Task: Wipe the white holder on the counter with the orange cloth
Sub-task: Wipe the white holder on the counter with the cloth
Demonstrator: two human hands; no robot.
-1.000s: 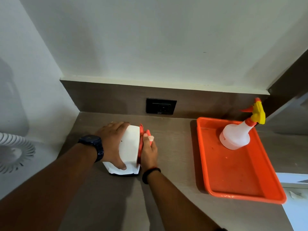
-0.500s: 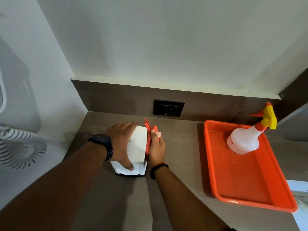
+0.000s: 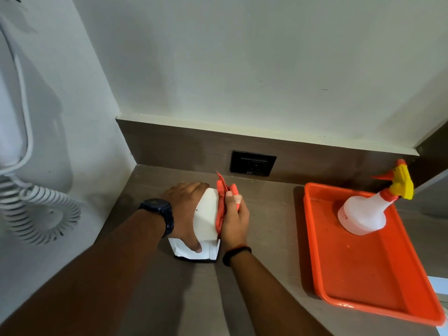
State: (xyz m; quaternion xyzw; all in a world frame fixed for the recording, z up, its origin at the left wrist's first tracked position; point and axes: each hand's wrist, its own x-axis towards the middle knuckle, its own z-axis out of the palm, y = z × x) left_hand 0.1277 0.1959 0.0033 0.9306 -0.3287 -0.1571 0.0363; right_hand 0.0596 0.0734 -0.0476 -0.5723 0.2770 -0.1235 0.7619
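The white holder (image 3: 206,219) stands on the brown counter (image 3: 261,275) near the back left corner. My left hand (image 3: 185,212), with a dark watch on the wrist, grips the holder's left side and top. My right hand (image 3: 234,220) presses the folded orange cloth (image 3: 220,207) flat against the holder's right side. The cloth's top corner sticks up above my fingers. Most of the cloth is hidden between my palm and the holder.
An orange tray (image 3: 363,275) lies on the counter at the right, with a white spray bottle (image 3: 366,212) with a yellow and orange trigger in its far end. A black wall socket (image 3: 252,163) sits behind the holder. A coiled white cord (image 3: 36,212) hangs at the left wall.
The view has shifted, so everything sits further right and lower in frame. My right hand with the cloth has slid a little toward the holder's far end. My left hand keeps its grip.
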